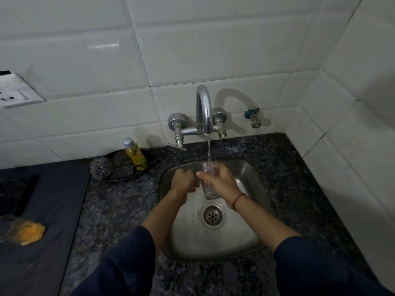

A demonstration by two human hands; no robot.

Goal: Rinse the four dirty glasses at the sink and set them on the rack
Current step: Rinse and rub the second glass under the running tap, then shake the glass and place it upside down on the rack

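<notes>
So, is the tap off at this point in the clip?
No, a stream of water runs from the tap down into the glass that the right hand holds over the sink.

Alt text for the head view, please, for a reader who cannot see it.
A person's right hand holds a clear glass under the running tap over a steel sink, the blurred left hand close beside it. A yellow bottle and steel scrubber sit left of the sink.
</notes>
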